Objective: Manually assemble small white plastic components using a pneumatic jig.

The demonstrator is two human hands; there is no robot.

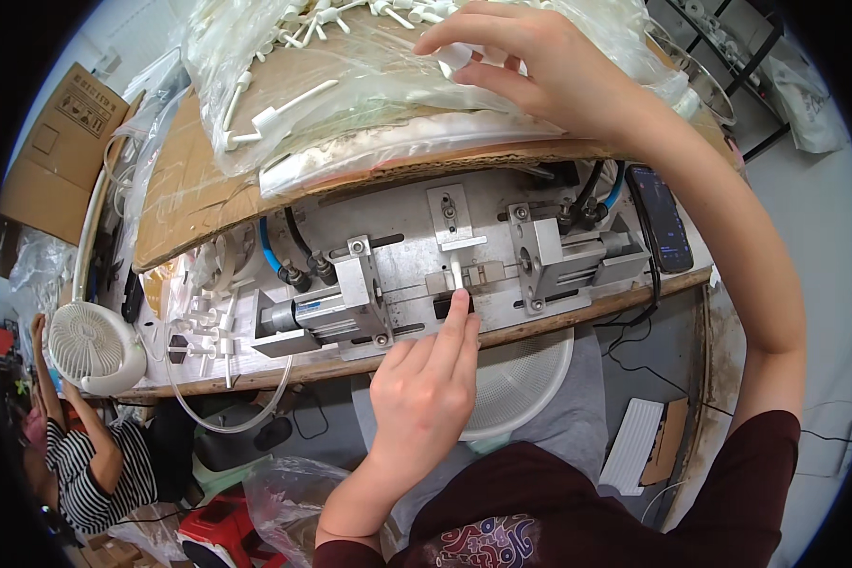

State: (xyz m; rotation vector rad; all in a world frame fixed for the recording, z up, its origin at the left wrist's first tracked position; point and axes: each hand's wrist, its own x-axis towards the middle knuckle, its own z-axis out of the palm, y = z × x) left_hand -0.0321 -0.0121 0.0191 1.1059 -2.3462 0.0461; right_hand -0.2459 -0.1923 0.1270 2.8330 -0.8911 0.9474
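1. The counter (577, 317) ran across the middle of the view, its wooden front edge bending with the lens, and it carried a metal fixture plate.
2. A sheet of cardboard (189, 189) lay over the back of the counter, and on it rested a clear plastic bag (350, 85) full of small white plastic parts.
3. The metal fixture (417, 256) sat on the counter below the cardboard, with a pneumatic cylinder (312, 317) on its left, a second cylinder block (577, 256) on its right, and blue hoses leading into it.
4. A white basin (530, 379) stood just below the counter's front edge, under the fixture.
5. A small white fan (90, 346) stood at the counter's left end, near another person in a striped top.
6. A dark phone (661, 218) lay at the counter's right end, beside the right forearm.
7. The right hand (530, 66) rested on top of the plastic bag, its fingers pinched together on one small white part (454, 57).
8. The left hand (426, 388) reached up to the fixture with fingers loosely curled, holding nothing, its index fingertip touching the slot at the centre.
9. A small white piece (456, 275) stood upright in that central slot, just above the left fingertip.
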